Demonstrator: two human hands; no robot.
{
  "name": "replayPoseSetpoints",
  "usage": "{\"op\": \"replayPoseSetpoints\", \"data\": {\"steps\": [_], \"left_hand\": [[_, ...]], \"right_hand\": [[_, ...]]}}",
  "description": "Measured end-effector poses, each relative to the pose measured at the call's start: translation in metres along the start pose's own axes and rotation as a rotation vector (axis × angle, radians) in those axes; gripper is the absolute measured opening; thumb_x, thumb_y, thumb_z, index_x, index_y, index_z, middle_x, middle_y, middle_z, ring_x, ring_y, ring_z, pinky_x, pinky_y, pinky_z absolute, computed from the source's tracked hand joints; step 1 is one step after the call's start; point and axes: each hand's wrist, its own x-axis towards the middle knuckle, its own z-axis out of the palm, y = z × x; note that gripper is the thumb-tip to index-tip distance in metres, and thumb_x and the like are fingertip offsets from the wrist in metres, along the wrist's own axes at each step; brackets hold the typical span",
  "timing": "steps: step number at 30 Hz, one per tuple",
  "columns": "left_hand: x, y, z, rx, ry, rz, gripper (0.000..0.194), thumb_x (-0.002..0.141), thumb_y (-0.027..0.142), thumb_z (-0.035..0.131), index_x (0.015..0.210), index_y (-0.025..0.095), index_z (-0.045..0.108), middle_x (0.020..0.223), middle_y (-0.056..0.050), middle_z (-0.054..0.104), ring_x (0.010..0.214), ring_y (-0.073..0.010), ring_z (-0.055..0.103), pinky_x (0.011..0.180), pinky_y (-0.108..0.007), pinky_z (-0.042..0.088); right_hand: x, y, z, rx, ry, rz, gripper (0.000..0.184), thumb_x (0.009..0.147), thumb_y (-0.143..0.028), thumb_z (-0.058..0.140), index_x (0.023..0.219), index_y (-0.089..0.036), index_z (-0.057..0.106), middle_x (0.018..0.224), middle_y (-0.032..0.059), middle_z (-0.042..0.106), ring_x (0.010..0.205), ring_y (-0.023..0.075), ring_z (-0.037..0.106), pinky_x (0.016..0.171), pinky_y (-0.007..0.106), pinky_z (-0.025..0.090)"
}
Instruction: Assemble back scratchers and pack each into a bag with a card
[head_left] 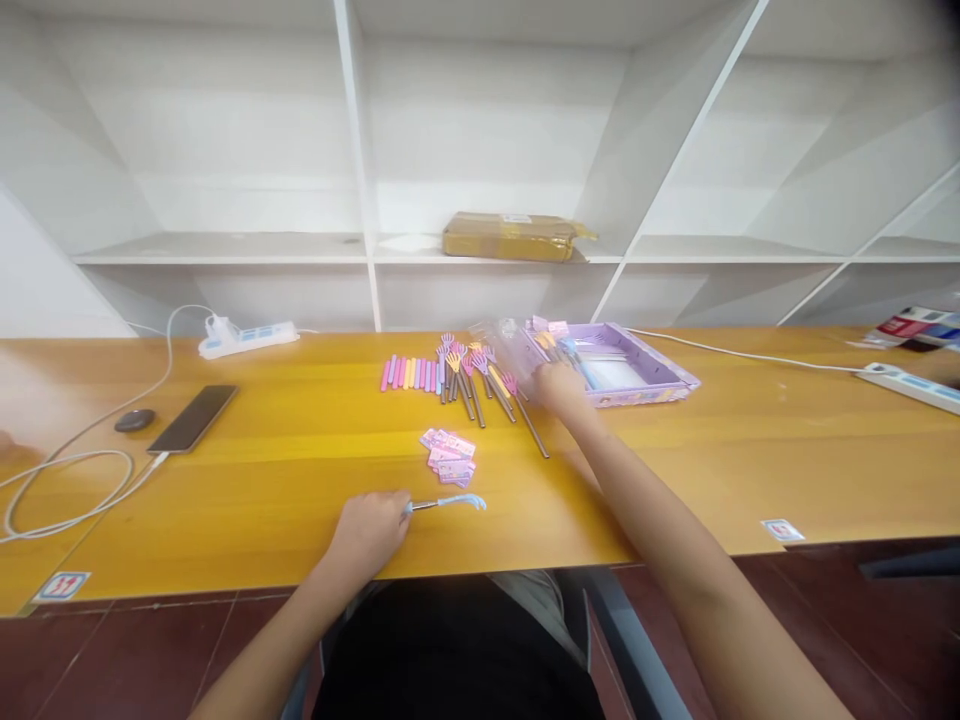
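Note:
My left hand point(373, 530) is closed around the handle of a light blue back scratcher point(461, 500), its claw head pointing right just above the table. My right hand point(559, 385) reaches to the left end of a purple open box point(652, 393), beside a clear plastic bag point(506, 345); its fingers are hidden. Inside the box lie more scratchers point(581, 365) with blue and orange heads. Left of my right hand is a loose pile of back scratchers point(480, 375) with metal rods. A row of coloured handles point(411, 374) adjoins the pile. Pink printed cards point(451, 457) lie above my left hand.
A phone point(193, 418) on a white cable and a round black object point(135, 420) are at the left. Power strips point(247, 339) point(911, 386) sit at both sides. A taped cardboard box point(514, 238) rests on the white shelf point(300, 247) behind the wooden table point(285, 490).

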Motion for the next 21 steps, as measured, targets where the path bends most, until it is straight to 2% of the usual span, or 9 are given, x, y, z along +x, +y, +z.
{"op": "replayPoseSetpoints", "data": {"steps": [2,5,7,9,12,14,17,19,21], "left_hand": [[-0.001,0.001,-0.002,0.021,-0.001,0.000,0.025,0.106,0.023,0.048,0.101,0.020,0.071,0.103,-0.017,0.083,0.100,-0.0352,0.080,0.084,-0.039,0.052],[-0.003,0.003,-0.004,0.029,0.010,-0.002,0.024,0.108,0.024,0.045,0.106,0.021,0.068,0.102,-0.015,0.082,0.098,-0.0341,0.080,0.082,-0.038,0.052],[-0.006,0.004,-0.003,-0.054,0.050,-0.013,0.022,0.110,0.028,0.045,0.113,0.020,0.065,0.103,-0.014,0.081,0.095,-0.0339,0.079,0.080,-0.038,0.052],[-0.011,0.004,-0.001,-0.237,0.136,-0.006,0.027,0.111,0.034,0.045,0.130,0.019,0.058,0.115,-0.016,0.079,0.098,-0.0330,0.078,0.083,-0.039,0.053],[-0.022,0.005,-0.002,-0.549,0.225,0.085,0.040,0.112,0.043,0.046,0.146,0.021,0.047,0.134,-0.016,0.072,0.107,-0.0295,0.075,0.092,-0.039,0.053],[-0.028,0.008,-0.005,-0.693,0.160,0.179,0.037,0.113,0.050,0.046,0.137,0.024,0.056,0.126,-0.011,0.074,0.105,-0.0272,0.072,0.094,-0.038,0.052],[-0.031,0.018,-0.006,-0.887,0.045,0.305,0.037,0.111,0.056,0.051,0.114,0.024,0.070,0.110,-0.006,0.074,0.104,-0.0263,0.068,0.097,-0.037,0.050],[-0.030,0.026,0.002,-1.056,0.032,0.325,0.042,0.108,0.061,0.056,0.108,0.022,0.072,0.100,-0.006,0.070,0.099,-0.0258,0.065,0.093,-0.036,0.050],[-0.026,0.032,0.016,-1.231,0.007,0.268,0.050,0.104,0.068,0.058,0.102,0.020,0.071,0.082,-0.002,0.060,0.080,-0.0211,0.058,0.075,-0.032,0.047]], "right_hand": [[0.001,0.003,-0.005,-0.008,0.030,0.024,0.026,0.100,-0.008,0.059,0.112,-0.004,0.081,0.105,0.0266,0.079,0.102,0.0295,0.077,0.092,0.034,0.053],[-0.003,0.008,-0.019,0.000,0.144,0.019,0.034,0.108,-0.015,0.048,0.115,-0.004,0.080,0.107,0.0268,0.078,0.102,0.0290,0.075,0.088,0.034,0.051],[-0.012,0.009,-0.027,0.010,0.235,-0.004,0.042,0.114,-0.024,0.040,0.121,-0.006,0.078,0.116,0.0259,0.076,0.108,0.0297,0.072,0.086,0.034,0.050],[-0.031,0.007,-0.034,0.031,0.353,-0.051,0.047,0.118,-0.030,0.036,0.119,-0.010,0.078,0.117,0.0226,0.076,0.111,0.0297,0.069,0.085,0.034,0.048],[-0.082,-0.008,-0.041,0.142,0.682,-0.304,0.040,0.117,-0.031,0.045,0.100,-0.016,0.078,0.096,0.0146,0.076,0.095,0.0264,0.065,0.081,0.036,0.044],[-0.131,-0.028,-0.043,0.226,0.842,-0.589,0.027,0.114,-0.021,0.053,0.100,-0.019,0.076,0.094,0.0106,0.076,0.088,0.0233,0.061,0.080,0.036,0.042],[-0.204,-0.066,-0.042,0.224,0.757,-0.903,0.020,0.112,-0.014,0.055,0.115,-0.017,0.075,0.100,0.0105,0.076,0.083,0.0222,0.058,0.073,0.038,0.039],[-0.239,-0.087,-0.040,0.239,0.674,-0.981,0.023,0.113,-0.012,0.052,0.115,-0.015,0.075,0.096,0.0095,0.074,0.081,0.0218,0.057,0.071,0.038,0.038],[-0.255,-0.097,-0.038,0.284,0.627,-0.978,0.024,0.112,-0.010,0.051,0.114,-0.014,0.074,0.096,0.0096,0.074,0.083,0.0220,0.059,0.071,0.038,0.039]]}}
